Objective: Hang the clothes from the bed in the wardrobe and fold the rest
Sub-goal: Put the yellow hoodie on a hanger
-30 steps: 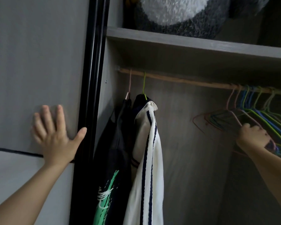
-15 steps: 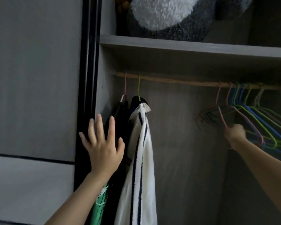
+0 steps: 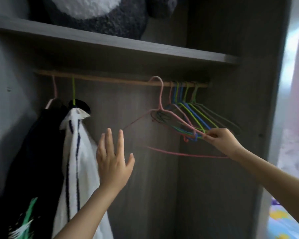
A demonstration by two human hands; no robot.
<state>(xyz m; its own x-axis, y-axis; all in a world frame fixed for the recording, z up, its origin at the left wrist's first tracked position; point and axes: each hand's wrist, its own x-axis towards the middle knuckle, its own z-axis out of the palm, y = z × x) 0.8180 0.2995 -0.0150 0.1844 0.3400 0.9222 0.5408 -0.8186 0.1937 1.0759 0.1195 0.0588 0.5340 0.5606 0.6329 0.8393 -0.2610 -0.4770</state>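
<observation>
Wardrobe point(image 3: 162, 187) of grey wood grain is seen from the front, with a shelf point(image 3: 110, 44) set across its upper part. A grey and white plush toy point(image 3: 97, 16) is kept on that shelf. Below it, a wooden rail point(image 3: 110, 80) is fixed from side to side.

Two garments are hung at the left end of the rail, touching each other. The dark garment point(image 3: 38, 152) is carried on a pink hanger and is marked low down with a green and white print. The white garment point(image 3: 79, 161), just to its right, is carried on a green hanger and is crossed lengthwise by dark blue stripes; its collar is folded over at the top.

A bunch of empty hangers point(image 3: 197, 116) in blue, green and grey is gathered at the right end of the rail. A pink wire hanger point(image 3: 160, 100) is drawn a little apart to the left of the bunch, tilted, with its hook at rail height.

The left hand point(image 3: 112, 163) is held up beside the white garment, its grip wide and empty, fingers straight. The right hand point(image 3: 221, 142) is raised to the hangers, its grip pinched on the pink wire hanger at its right corner.
</observation>
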